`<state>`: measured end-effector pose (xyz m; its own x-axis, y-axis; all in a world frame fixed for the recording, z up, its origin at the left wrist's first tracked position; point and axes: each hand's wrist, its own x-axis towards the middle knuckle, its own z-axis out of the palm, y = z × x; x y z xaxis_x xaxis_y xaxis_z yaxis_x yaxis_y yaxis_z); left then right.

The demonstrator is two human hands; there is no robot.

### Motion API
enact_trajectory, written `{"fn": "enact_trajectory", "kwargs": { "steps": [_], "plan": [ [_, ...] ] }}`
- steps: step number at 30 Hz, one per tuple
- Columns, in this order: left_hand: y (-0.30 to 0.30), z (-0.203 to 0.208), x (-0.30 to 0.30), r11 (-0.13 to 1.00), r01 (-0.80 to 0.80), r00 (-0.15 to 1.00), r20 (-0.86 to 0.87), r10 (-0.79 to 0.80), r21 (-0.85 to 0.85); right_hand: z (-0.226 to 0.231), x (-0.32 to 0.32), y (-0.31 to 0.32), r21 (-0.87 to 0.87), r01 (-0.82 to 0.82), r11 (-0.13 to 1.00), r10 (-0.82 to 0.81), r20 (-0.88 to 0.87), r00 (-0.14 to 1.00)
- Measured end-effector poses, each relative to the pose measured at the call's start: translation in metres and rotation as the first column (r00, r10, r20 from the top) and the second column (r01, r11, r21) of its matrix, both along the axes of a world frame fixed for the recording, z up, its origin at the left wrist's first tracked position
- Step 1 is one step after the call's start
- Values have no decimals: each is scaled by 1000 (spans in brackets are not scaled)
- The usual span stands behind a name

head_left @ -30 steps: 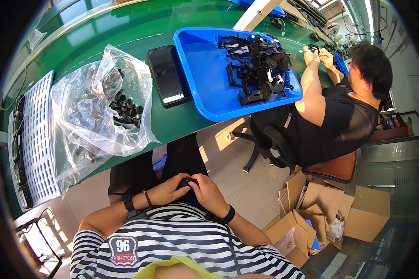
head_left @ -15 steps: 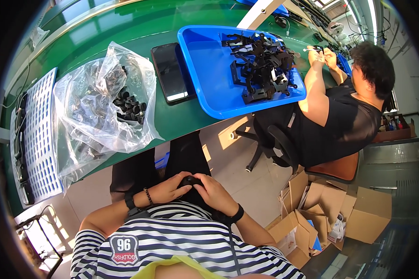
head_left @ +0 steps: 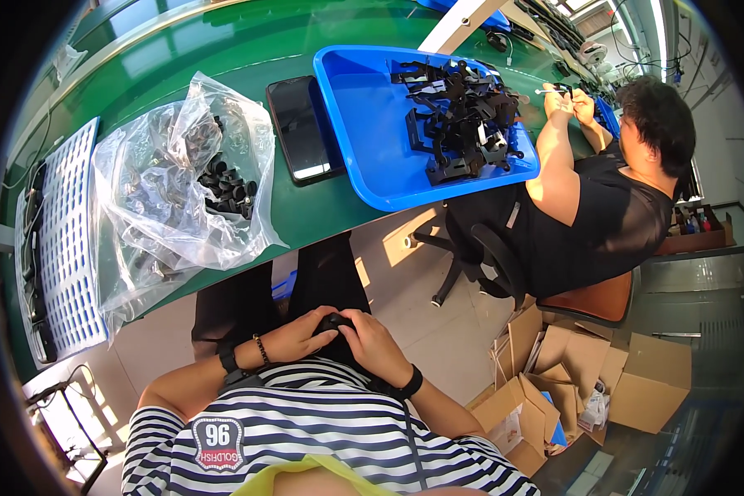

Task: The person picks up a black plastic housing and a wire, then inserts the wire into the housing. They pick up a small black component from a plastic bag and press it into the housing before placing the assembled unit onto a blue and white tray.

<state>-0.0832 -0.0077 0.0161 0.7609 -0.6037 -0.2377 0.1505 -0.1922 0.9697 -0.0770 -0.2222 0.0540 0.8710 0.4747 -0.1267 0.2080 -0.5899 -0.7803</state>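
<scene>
A small black rounded part [head_left: 331, 321] is pinched between my two hands, low over my lap and in front of the bench edge. My left hand [head_left: 299, 337] closes on it from the left with thumb and fingers. From the right, my right hand [head_left: 377, 342] grips the same part, its thumb and fingertips against it. The fingers cover much of the part, so its exact kind does not show. On the green bench [head_left: 306, 217], a clear plastic bag [head_left: 153, 178] lies open with several similar black pieces [head_left: 227, 188] in it.
A blue tray [head_left: 360, 124] holds many black brackets [head_left: 463, 116]. Beside it lies a black phone-like device [head_left: 304, 128]. A white slotted tray [head_left: 68, 240] is at the far left. A co-worker [head_left: 595, 198] sits at the right, above open cardboard boxes [head_left: 570, 372].
The view has shifted slightly. My right wrist has drawn a little inward, while both hands keep hold of the black part. The co-worker has barely moved.
</scene>
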Motion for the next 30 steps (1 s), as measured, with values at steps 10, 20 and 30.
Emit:
{"fn": "enact_trajectory", "kwargs": {
  "steps": [10, 20, 30],
  "plan": [
    [1, -3, -3, 1000, -10, 997, 73, 11, -17, 7, 5, -4, 54, -6, 999, 9, -64, 998],
    [2, -4, -1, 999, -22, 999, 39, 24, -44, 3, -1, 1, 21, 13, 1000, -13, 10, 1000],
    [3, 3, 0, 1000, 11, 999, -40, -11, 8, 2, 2, 0, 2, -15, 1000, 15, 34, 999]
  ]
}}
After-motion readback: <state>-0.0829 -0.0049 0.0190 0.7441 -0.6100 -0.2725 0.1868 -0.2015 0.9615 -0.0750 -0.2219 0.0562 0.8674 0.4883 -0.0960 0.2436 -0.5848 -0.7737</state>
